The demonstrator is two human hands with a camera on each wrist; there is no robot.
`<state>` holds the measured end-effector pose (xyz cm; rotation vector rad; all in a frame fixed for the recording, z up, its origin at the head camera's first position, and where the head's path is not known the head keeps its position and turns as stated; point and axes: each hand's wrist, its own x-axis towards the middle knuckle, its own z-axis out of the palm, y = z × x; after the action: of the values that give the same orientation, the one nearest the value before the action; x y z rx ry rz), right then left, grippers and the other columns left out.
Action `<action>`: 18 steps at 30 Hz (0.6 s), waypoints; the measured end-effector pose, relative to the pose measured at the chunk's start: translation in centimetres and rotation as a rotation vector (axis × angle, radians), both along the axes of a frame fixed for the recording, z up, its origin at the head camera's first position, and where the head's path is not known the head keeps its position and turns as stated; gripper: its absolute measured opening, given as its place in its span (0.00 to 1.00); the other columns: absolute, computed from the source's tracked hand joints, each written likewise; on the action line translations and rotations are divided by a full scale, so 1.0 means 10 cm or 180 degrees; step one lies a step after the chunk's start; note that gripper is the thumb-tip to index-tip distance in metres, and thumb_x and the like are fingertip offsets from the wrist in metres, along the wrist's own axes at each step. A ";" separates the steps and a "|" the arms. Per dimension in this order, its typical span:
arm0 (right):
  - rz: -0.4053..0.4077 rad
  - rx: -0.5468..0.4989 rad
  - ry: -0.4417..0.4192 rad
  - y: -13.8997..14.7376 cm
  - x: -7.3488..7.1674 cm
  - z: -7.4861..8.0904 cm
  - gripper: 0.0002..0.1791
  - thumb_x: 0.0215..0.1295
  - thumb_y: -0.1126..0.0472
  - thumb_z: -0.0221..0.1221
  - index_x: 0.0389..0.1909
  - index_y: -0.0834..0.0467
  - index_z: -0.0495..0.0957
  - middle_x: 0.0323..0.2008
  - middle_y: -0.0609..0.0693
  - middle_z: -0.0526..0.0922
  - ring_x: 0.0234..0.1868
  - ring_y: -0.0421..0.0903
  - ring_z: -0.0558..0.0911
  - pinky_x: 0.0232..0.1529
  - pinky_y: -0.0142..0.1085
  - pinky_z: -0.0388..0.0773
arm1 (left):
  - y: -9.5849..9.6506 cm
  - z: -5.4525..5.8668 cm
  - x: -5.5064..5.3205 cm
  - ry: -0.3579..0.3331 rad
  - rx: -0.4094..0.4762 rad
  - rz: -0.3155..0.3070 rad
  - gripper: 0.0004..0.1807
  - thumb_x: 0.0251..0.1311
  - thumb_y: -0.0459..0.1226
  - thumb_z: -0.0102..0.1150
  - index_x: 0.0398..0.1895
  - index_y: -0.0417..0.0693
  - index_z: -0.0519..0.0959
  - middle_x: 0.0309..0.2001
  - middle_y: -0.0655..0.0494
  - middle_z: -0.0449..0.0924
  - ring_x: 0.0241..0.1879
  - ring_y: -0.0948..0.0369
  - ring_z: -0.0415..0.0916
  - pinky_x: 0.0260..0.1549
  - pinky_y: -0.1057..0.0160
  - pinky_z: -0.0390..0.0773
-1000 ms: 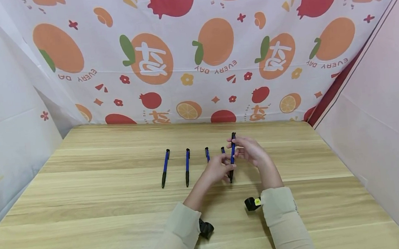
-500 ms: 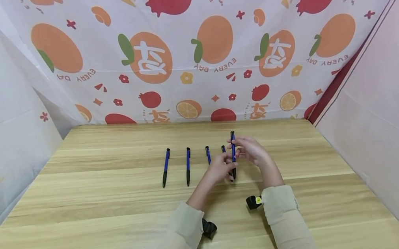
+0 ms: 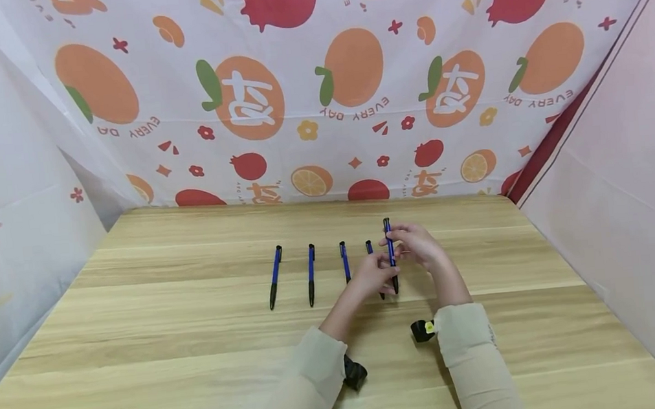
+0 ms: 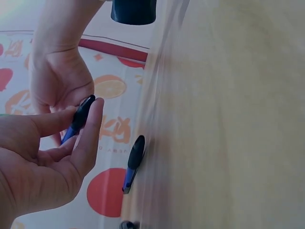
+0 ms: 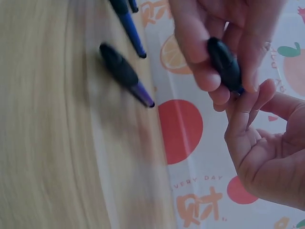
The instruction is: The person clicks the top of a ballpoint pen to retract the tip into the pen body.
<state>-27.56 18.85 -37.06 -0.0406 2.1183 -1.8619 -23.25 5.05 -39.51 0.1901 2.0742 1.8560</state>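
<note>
Both hands hold one blue pen point(image 3: 391, 260) with a black grip, just above the wooden table. My left hand point(image 3: 373, 274) pinches its lower black end between thumb and fingers, also seen in the left wrist view. Near the clip end, the fingers of my right hand point(image 3: 419, 245) hold the same pen. Immediately left of it lies a similar pen point(image 3: 369, 247), partly hidden behind my left hand. Further left, three more such pens lie in a spaced row: one nearest the hand point(image 3: 344, 258), a middle pen point(image 3: 311, 275) and a leftmost pen point(image 3: 275, 277).
The wooden table point(image 3: 170, 348) ends at a fruit-print cloth point(image 3: 304, 76) hanging behind the row. Pale sheets hang at the left and right sides. A black wrist device point(image 3: 355, 372) sits by the left cuff, another point(image 3: 423, 330) by the right cuff.
The held pen's lower end has swung right, so the pen now lies nearly in line with the row. My left hand has shifted right with it; both hands keep their hold.
</note>
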 end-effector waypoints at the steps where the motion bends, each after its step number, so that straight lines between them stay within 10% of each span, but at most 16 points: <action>1: -0.0015 0.0060 -0.0006 0.01 -0.01 -0.01 0.21 0.70 0.63 0.47 0.60 0.69 0.60 0.47 0.64 0.76 0.19 0.40 0.73 0.29 0.32 0.74 | 0.02 -0.01 -0.01 -0.0009 -0.0027 0.0008 0.16 0.61 0.27 0.54 0.51 0.28 0.69 0.37 0.40 0.76 0.24 0.56 0.76 0.28 0.57 0.81; 12: -0.0035 0.0608 -0.0117 0.09 -0.19 -0.05 0.15 0.68 0.67 0.46 0.51 0.72 0.64 0.47 0.70 0.74 0.17 0.37 0.74 0.30 0.33 0.78 | 0.27 -0.09 -0.09 0.0151 -0.0654 0.0074 0.17 0.57 0.27 0.57 0.50 0.31 0.71 0.24 0.50 0.75 0.19 0.55 0.78 0.20 0.65 0.79; 18: -0.0063 0.1073 -0.0071 0.10 -0.23 -0.12 0.11 0.65 0.67 0.51 0.43 0.70 0.70 0.26 0.56 0.74 0.15 0.39 0.74 0.24 0.33 0.78 | 0.35 -0.11 -0.10 0.0199 -0.0903 0.0065 0.14 0.54 0.25 0.59 0.45 0.31 0.75 0.19 0.49 0.74 0.19 0.53 0.79 0.17 0.66 0.79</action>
<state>-29.90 19.86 -38.28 0.0778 2.3933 -1.4831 -24.26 8.54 -40.64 0.1565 2.3601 1.5610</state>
